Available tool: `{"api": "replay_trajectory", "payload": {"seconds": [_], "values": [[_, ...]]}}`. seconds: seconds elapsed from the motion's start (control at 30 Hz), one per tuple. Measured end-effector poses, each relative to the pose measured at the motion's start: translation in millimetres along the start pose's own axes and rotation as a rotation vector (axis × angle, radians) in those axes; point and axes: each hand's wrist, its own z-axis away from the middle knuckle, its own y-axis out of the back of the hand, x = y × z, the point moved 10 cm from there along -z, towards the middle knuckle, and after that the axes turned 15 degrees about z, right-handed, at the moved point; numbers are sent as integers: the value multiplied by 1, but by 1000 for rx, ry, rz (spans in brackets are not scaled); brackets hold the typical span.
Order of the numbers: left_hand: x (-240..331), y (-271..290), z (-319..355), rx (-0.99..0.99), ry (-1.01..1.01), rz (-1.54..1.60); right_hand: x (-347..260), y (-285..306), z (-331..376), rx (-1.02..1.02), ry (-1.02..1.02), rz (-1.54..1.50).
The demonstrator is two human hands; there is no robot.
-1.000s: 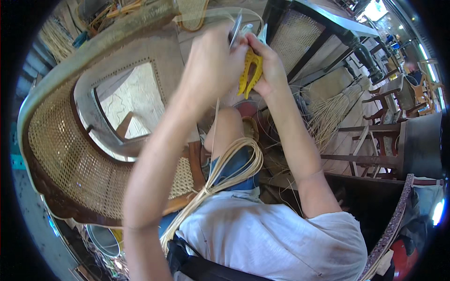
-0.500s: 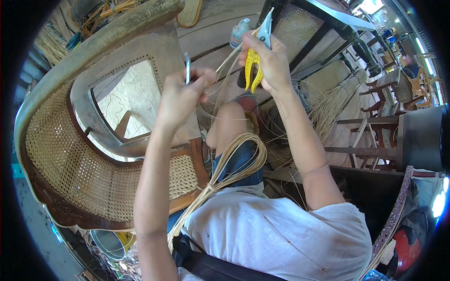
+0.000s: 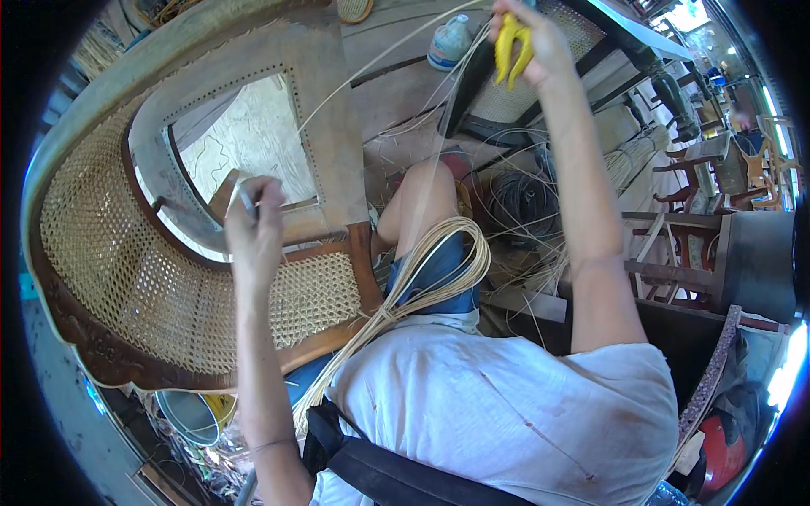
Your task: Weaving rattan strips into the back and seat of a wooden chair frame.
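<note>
My right hand (image 3: 544, 51) is raised high near the top edge, closed round yellow-handled pliers (image 3: 512, 52); their jaws are hidden. Pale cane strands run down and left from beside that hand, one long strand (image 3: 375, 59) curving over the chair frame. My left hand (image 3: 256, 223), blurred, hangs before the square opening in the chair back and grips a slim grey metal tool (image 3: 247, 202). Around it stands a wooden chair (image 3: 337, 139) with a woven cane seat (image 3: 312, 295) and cane side panel (image 3: 126, 261). A tied bundle of cane (image 3: 439, 261) lies across my lap.
A white-and-blue plastic jug (image 3: 450, 42) stands on the plank floor beside a dark-framed cane piece (image 3: 506, 97). Dark coiled material (image 3: 525, 202) and loose cane lie right of my leg. A bucket (image 3: 190, 417) sits below the chair at lower left. More wooden chairs (image 3: 717, 160) stand far right.
My hands have moved apart: the right went up and right with the pliers, the left down and left with the metal tool. A long cane strand now arcs over the chair frame.
</note>
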Motion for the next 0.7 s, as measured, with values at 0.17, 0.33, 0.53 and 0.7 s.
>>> {"api": "replay_trajectory", "payload": {"seconds": [0.17,0.33,0.53,0.7], "values": [[-22,-126,19,-209,222,364,-46,-42,-23,-278,-2,-309],[-28,-126,29,-166,378,571,-50,4,-34,-57,120,98],[-25,-34,9,-49,284,582,26,23,1,-24,22,553],[-37,23,37,-54,365,169,61,32,15,135,48,179]]}}
